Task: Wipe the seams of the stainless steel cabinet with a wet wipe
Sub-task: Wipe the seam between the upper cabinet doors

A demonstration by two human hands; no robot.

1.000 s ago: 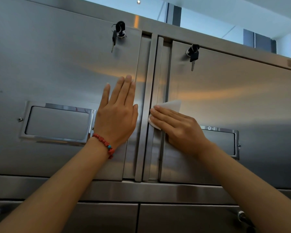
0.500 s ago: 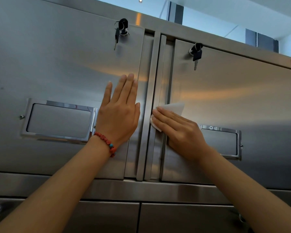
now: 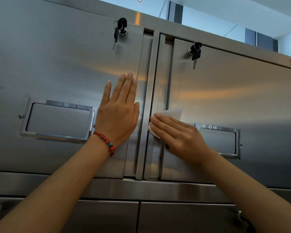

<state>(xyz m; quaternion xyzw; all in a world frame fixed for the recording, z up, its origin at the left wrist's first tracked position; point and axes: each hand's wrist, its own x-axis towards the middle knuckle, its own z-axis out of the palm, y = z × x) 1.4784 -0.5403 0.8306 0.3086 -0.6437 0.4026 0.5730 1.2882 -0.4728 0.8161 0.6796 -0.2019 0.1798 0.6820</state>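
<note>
Reaching up from the bottom of the view, two bare forearms meet the front of the stainless steel cabinet. Nearest the camera run the lower doors and the horizontal rail above them. On the left wrist sits a red bead bracelet. The left hand lies flat against the left upper door, just beside that door's right edge, fingers straight and close together, holding nothing. The right hand presses a white wet wipe with straight fingers against the vertical seam between the two upper doors, about halfway up its height; one corner of the wipe sticks out above the fingers onto the right door. A recessed handle sits left of the left hand, and a second recessed handle lies just past the right hand. Higher up, near each door's top inner corner, a left key and a right key hang in their locks. Beyond the cabinet's top edge, a pale ceiling shows.
</note>
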